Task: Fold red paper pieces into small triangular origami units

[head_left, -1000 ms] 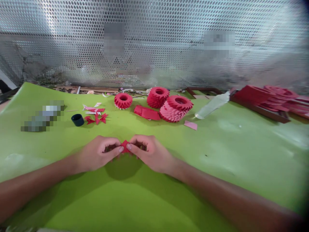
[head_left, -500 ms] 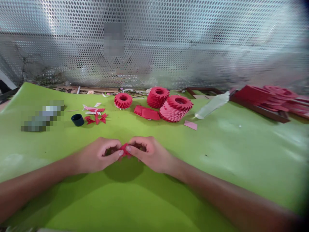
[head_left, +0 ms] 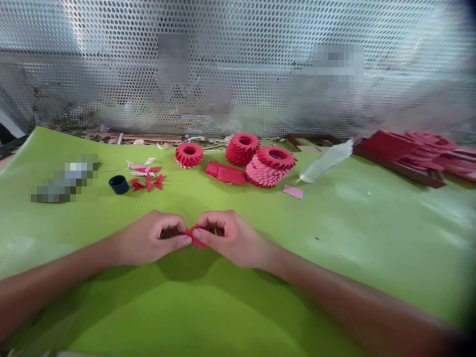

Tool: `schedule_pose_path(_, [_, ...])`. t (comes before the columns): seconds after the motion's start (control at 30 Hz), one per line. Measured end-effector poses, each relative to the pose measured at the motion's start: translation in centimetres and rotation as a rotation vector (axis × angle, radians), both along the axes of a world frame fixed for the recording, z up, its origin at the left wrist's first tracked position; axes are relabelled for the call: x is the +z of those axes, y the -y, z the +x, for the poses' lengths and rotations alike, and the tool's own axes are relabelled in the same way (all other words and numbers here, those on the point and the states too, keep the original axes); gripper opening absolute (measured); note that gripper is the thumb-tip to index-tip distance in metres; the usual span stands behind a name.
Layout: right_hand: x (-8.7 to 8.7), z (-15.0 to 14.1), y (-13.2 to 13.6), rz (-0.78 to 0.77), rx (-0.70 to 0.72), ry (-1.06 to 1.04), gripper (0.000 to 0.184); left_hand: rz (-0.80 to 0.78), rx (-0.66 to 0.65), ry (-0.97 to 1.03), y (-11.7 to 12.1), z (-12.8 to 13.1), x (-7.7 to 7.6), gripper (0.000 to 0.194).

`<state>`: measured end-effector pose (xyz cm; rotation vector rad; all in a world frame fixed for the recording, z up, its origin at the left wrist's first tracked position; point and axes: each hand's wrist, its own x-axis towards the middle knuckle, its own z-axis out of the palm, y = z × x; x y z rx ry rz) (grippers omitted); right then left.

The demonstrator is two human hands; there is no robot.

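Between my two hands is a small piece of folded red paper (head_left: 197, 238), pinched from both sides just above the green table cover (head_left: 208, 317). My left hand (head_left: 156, 239) grips its left end between thumb and fingers. The thumb of my right hand (head_left: 231, 239) presses on its face, with the fingers behind. Beyond my left hand lie several folded red paper pieces (head_left: 149, 182) and white and pink ones (head_left: 141, 166). Ring-shaped stacks of interlocked folded paper stand farther back: a small red one (head_left: 189, 157), a taller red one (head_left: 240, 154) and a red-and-pink one (head_left: 266, 172).
A dark blue ring (head_left: 119, 185) stands at the left. Red paper rectangles (head_left: 226, 173) lie by the stacks, with a pink slip (head_left: 293, 192) nearby. A translucent glue bottle (head_left: 325, 161) lies at the right, before a tray (head_left: 405, 168) of red paper. Behind rises a perforated metal screen (head_left: 238, 59).
The red paper has turned slightly between my fingers, and more of it shows below my right thumb. Both hands keep nearly the same place.
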<state>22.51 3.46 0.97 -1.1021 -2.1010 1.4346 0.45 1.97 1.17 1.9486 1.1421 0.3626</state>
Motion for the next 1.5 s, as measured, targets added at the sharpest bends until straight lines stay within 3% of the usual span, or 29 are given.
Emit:
schedule_pose_path(0.2, [0.0,0.0,0.0,0.019,-0.007,-0.046,0.03,0.002,-0.021,0.022,0.2,-0.1,0.0,0.037])
schedule_pose_path(0.47, [0.2,0.0,-0.1,-0.082,-0.005,-0.064,0.036,0.073,-0.022,-0.003,0.7,-0.1,0.0,0.033])
schedule_pose_path(0.53, [0.0,0.1,-0.2,-0.145,0.011,-0.101,0.039,0.197,-0.047,0.028,0.7,-0.4,0.0,0.017])
schedule_pose_path(0.63, [-0.5,0.2,-0.4,-0.247,0.088,-0.156,0.041,0.504,-0.092,0.065,0.6,-0.7,-0.3,0.025])
schedule_pose_path(0.77, [-0.7,0.2,-0.5,-0.275,0.146,-0.172,0.04,0.835,-0.228,0.109,0.2,-0.8,-0.8,0.003])
schedule_pose_path(0.8, [-0.6,0.3,-0.5,-0.263,0.149,-0.171,0.04,0.868,-0.224,0.125,0.1,-0.8,-0.9,0.007])
schedule_pose_path(0.9, [-0.5,0.5,-0.4,-0.193,0.154,-0.166,0.041,0.862,-0.161,0.181,-0.1,-0.9,-1.2,0.012])
schedule_pose_path(1.03, [-0.4,0.8,-0.2,0.006,0.119,-0.111,0.039,0.739,-0.11,0.189,0.0,-0.8,-1.1,0.009])
schedule_pose_path(1.17, [-0.5,0.6,0.0,0.064,0.099,-0.087,0.038,0.535,-0.008,0.024,0.3,-0.5,-0.3,0.021])
schedule_pose_path(1.27, [-0.6,0.5,0.1,0.083,0.108,-0.099,0.038,0.436,-0.02,-0.111,0.5,-0.2,0.0,0.035])
schedule_pose_path(1.5, [-0.6,0.5,0.0,0.079,0.057,-0.106,0.049,0.514,-0.028,-0.106,0.4,-0.1,-0.7,0.041])
